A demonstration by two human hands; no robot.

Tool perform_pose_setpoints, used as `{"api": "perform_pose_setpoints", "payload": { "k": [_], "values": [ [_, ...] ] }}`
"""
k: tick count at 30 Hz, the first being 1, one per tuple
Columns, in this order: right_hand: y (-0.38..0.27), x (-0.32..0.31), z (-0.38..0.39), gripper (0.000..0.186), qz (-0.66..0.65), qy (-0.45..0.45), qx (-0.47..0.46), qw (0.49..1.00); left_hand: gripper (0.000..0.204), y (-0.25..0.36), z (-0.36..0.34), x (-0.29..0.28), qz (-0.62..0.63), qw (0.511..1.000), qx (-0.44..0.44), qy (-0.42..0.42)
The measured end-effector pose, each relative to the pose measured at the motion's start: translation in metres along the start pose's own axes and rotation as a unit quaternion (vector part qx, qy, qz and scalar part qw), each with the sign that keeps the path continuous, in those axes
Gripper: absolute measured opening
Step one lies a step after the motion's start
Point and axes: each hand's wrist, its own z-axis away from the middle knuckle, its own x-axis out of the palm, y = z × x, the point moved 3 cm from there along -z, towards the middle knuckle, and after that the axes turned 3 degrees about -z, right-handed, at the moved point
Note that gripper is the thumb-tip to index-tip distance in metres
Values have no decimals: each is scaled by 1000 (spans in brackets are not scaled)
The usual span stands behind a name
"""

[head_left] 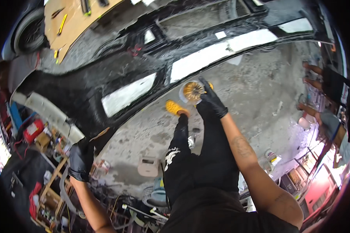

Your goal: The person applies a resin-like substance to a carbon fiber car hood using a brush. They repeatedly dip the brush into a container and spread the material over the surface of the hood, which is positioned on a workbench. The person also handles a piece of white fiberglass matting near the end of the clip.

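Note:
A long black car body panel (85,86) with pale white rectangular patches spans the view from lower left to upper right. My right hand (212,99), in a black glove, grips a round tub (192,91) of amber-brown liquid, held over the concrete beside the panel's near edge. At the panel's lower left end is my left hand (81,161), gloved in black too, with its fingers closed. A thin brownish strip (101,134) shows by its fingertips; whether the hand holds it is hard to make out.
Upper left, a sheet of cardboard (76,23) carries a yellow cutter (62,24) and other tools, near a car wheel (29,31). Cluttered shelving (50,190) stands lower left. A beige stool (148,166) is on the floor near my legs. Other people (330,105) are at the right.

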Motion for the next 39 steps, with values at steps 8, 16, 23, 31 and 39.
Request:
{"api": "perform_pose_setpoints", "payload": {
  "k": [8,16,23,31,39],
  "values": [
    [11,-112,-79,84,83,-19,73,994,22,93,-154,191,471,881,-49,-3],
    [16,-195,-176,92,252,-70,135,956,21,227,-281,328,496,866,23,52],
    [23,-287,-214,84,264,-66,127,954,27,319,-341,402,511,857,-23,54],
    [-15,-272,-226,70,221,-45,199,954,25,290,-327,354,630,754,-102,156],
    [-85,-285,-157,78,322,41,135,936,32,155,-384,171,355,821,-52,444]
  ]
}}
